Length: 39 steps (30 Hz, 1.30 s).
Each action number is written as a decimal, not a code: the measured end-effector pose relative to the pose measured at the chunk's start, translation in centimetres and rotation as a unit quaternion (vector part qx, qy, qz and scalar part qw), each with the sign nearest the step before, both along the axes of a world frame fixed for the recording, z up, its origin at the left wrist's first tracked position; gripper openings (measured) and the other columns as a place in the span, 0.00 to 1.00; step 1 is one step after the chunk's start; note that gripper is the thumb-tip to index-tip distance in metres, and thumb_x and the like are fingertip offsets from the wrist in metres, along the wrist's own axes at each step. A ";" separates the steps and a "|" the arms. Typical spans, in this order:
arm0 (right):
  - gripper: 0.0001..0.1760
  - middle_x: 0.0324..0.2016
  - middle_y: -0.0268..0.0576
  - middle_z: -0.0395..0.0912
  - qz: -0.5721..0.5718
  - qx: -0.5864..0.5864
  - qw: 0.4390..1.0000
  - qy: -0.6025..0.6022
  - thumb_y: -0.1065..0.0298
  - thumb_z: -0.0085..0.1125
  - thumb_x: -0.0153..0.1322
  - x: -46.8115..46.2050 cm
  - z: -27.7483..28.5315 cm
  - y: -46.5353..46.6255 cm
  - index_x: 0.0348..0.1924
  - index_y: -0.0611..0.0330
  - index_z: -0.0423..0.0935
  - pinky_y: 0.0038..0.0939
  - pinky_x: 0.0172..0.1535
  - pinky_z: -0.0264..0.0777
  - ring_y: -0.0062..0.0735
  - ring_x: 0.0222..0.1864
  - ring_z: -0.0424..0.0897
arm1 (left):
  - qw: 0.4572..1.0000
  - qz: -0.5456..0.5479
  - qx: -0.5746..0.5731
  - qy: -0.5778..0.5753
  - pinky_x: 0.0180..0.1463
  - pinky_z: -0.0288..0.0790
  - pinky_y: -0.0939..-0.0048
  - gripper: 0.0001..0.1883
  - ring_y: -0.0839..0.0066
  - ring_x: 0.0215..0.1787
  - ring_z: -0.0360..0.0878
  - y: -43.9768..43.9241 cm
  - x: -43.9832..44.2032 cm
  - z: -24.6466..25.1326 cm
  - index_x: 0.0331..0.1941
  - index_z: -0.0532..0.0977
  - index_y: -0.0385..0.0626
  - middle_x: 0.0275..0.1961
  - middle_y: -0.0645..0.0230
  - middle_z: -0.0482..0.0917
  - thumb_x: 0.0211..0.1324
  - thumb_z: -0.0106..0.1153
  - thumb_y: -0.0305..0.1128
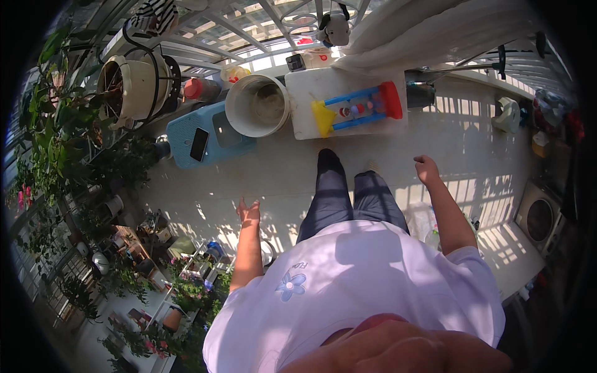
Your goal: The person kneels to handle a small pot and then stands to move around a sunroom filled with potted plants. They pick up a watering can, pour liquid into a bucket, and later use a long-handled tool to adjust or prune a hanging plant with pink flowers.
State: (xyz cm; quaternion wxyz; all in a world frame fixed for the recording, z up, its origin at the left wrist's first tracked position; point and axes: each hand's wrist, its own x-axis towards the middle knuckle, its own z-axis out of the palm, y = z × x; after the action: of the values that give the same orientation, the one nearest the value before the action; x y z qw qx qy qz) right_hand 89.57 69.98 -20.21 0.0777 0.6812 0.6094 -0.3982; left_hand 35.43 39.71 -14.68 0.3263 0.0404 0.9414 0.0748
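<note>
My left hand [248, 212] hangs low over the floor at my left side, fingers apart and nothing in it. On the other side, my right hand [426, 169] is in the air with its fingers curled in; no object shows in it. Ahead of me a toy with a yellow funnel-like end, blue rods and a red base [392, 100] lies on its side on a white block [301, 126]. Small coloured parts sit between its rods. Left of the block stands a whitish plastic bucket [233, 109]. A black phone [199, 144] rests on a light-blue plastic stool [179, 140] beside the bucket.
Potted plants [51, 154] crowd the left side, with a cream pot [154, 93] in a black metal holder. A red-lidded jar [193, 88] stands behind the stool. A white curtain [419, 28] hangs at the back right. Clear plastic bags [422, 219] lie near my right leg.
</note>
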 end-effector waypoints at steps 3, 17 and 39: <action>0.17 0.43 0.57 0.80 0.031 0.009 0.998 0.058 0.68 0.52 0.65 -9.9 -0.7 4.9 0.44 0.65 0.81 0.42 0.52 0.71 0.51 0.47 0.79 | 0.990 0.018 0.140 0.011 0.58 0.71 0.62 0.30 0.61 0.55 0.74 5.4 -3.1 -2.5 0.63 0.67 0.42 0.62 0.48 0.64 0.56 0.63 0.32; 0.20 0.53 0.57 0.75 0.324 0.140 0.936 0.011 0.57 0.54 0.69 -40.8 -30.4 28.8 0.49 0.59 0.80 0.40 0.61 0.66 0.50 0.55 0.74 | 0.966 0.098 -0.125 -0.202 0.55 0.73 0.62 0.24 0.60 0.53 0.73 -11.0 13.8 -14.7 0.54 0.74 0.37 0.55 0.51 0.70 0.53 0.65 0.31; 0.21 0.41 0.47 0.83 0.470 0.178 0.864 -0.037 0.59 0.38 0.77 -34.8 -26.6 30.5 0.45 0.54 0.83 0.40 0.46 0.73 0.46 0.38 0.82 | 0.979 0.099 0.061 -0.168 0.58 0.70 0.66 0.23 0.62 0.57 0.69 -8.2 16.5 -15.4 0.55 0.73 0.48 0.60 0.56 0.64 0.54 0.62 0.23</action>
State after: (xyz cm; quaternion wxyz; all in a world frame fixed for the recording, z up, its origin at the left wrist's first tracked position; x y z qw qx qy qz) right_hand 54.72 100.53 -46.79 0.1560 0.3306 0.9144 -0.1738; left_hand 51.93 31.46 -30.11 0.4681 -0.0464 0.8660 0.1696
